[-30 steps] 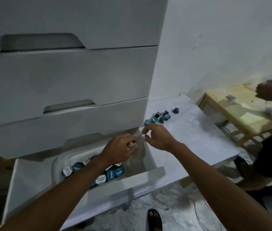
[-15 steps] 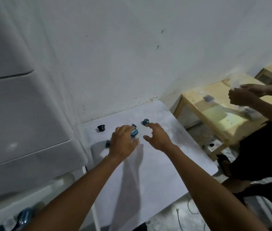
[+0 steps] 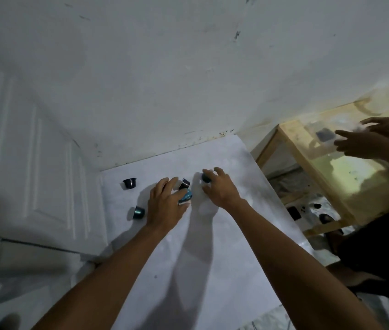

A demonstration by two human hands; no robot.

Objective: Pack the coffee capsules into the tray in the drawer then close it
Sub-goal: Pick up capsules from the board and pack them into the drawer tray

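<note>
Several coffee capsules lie on a white tabletop [image 3: 212, 270] by the wall. My left hand [image 3: 167, 208] pinches a teal capsule [image 3: 186, 196] between thumb and fingers; a dark capsule [image 3: 184, 183] sits just beyond its fingertips. My right hand [image 3: 220, 190] has index finger and thumb closed around a dark blue capsule [image 3: 204, 178]. To the left, a dark capsule [image 3: 130, 182] stands alone, and a blue one [image 3: 138, 212] lies on its side beside my left wrist. The drawer and its tray are almost wholly out of view at the lower left.
The white cabinet front [image 3: 33, 163] rises at the left, touching the tabletop. A white wall stands behind. At the right is a low wooden table [image 3: 326, 177], with another person's hands [image 3: 367, 144] over it and their dark clothing [image 3: 379, 246] near the tabletop's right edge.
My view has swung right and up from the drawer to the tabletop. Both hands left the drawer, reached the loose capsules and closed on one each.
</note>
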